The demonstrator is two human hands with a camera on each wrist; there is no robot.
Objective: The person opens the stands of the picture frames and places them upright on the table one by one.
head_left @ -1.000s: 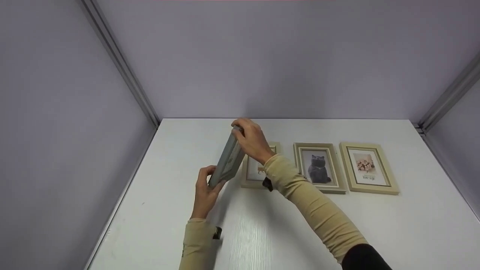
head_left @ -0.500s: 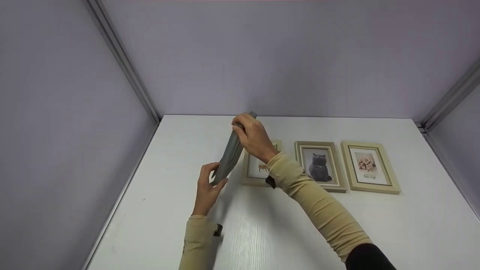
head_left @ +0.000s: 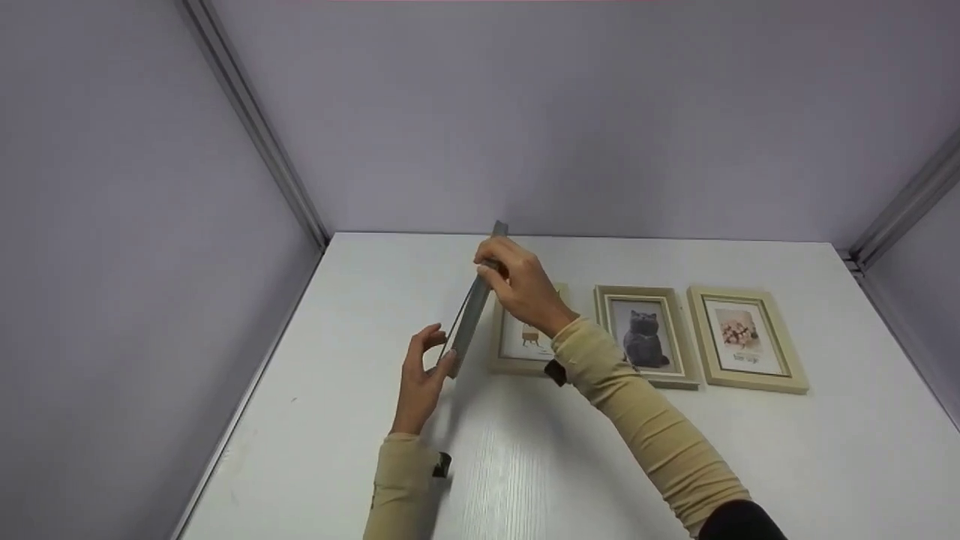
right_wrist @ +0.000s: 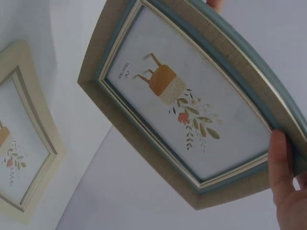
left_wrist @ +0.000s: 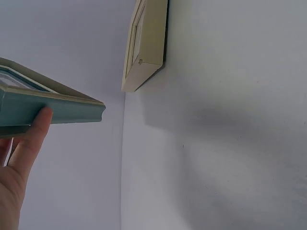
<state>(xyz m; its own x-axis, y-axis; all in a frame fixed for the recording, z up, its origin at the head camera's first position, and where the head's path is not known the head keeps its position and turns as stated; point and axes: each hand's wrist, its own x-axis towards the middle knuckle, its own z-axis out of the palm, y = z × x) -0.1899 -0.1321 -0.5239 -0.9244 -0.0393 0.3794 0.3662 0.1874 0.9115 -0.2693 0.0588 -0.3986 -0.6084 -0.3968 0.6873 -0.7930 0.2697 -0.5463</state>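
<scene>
Frame (head_left: 472,322) looks light, stiff, fragile-faced; best held by rim (right_wrist: 132,125), right hand (head_left: 521,286) gripping at one o'clock, left hand (head_left: 420,381) pinching at seven.

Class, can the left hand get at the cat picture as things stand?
Probably not easily: the left hand holds the raised frame, and the right sleeve crosses between that hand and the cat picture.

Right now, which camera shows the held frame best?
Right wrist: it looks at the front of the held frame, so its printed flowers read clearly, though the right hand and image edge hide part. Head: nearly edge-on, print not visible. Left wrist: teal side plus a sliver of front, cut off at left.
</scene>
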